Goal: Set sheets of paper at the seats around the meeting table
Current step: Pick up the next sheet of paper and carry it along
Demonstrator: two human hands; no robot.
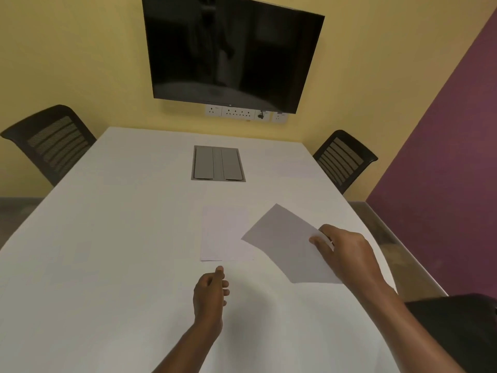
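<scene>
The right hand [347, 254] pinches a held sheet [285, 243] of white paper at its right-hand end. The thumb lies on top and the fingers are curled beneath, so only the thumb and a knuckle or two show against the paper. The held sheet is turned at an angle, one corner pointing toward the far end of the table [134, 211]. It seems lifted off the surface, though its height cannot be told for sure from above.

The left hand [209, 294] holds nothing. Its fingers are curled in toward the palm and the thumb points forward.

Just beyond that thumb, a flat sheet [223, 232] lies squarely on the table, around the middle of its width and toward the near end. The thumb is close to its near edge but not touching it. The held sheet's left corner overlaps the flat sheet's right edge in the view.

A faint pale rectangle [298, 166] near the table's right edge, beside the right chair [344, 160], may be another sheet, but it barely stands out from the white top.

A grey cable hatch [218, 163] is set into the table toward the far end. The left chair [53, 141] stands at the far left corner. A dark screen [234, 52] hangs on the yellow wall above a row of sockets [236, 113].
</scene>
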